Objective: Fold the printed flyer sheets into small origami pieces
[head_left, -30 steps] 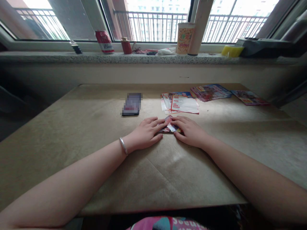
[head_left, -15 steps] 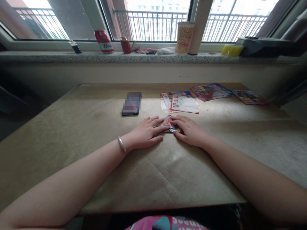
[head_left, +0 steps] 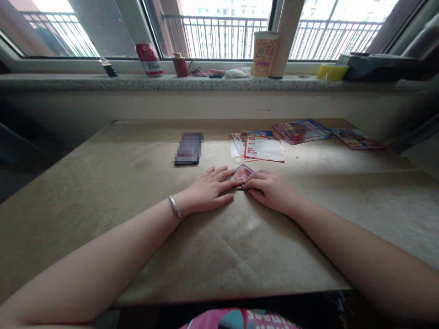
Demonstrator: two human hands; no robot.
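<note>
A small colourful printed card [head_left: 243,172] lies on the table in front of me, partly covered by both hands. My left hand [head_left: 211,188] rests flat with its fingers stretched out, and its fingertips lie over the card's left part. At the card's lower right side, my right hand [head_left: 272,189] has its fingers bent and drawn together on the edge. Its fingertips hide that corner. Just beyond the card is a loose pile of printed sheets [head_left: 264,149], the top one white with red markings.
A phone [head_left: 188,148] lies left of the sheets. Colourful booklets [head_left: 313,130] and another printed piece [head_left: 356,138] are at the table's far right. On the windowsill [head_left: 199,83] stand a red can [head_left: 149,59], a red bottle [head_left: 180,65] and a tall cup [head_left: 264,54].
My right hand's fingers have bent and pulled together at the card's lower right, uncovering more of its upper part. The bright portion under that hand no longer shows. My left hand has stayed put.
</note>
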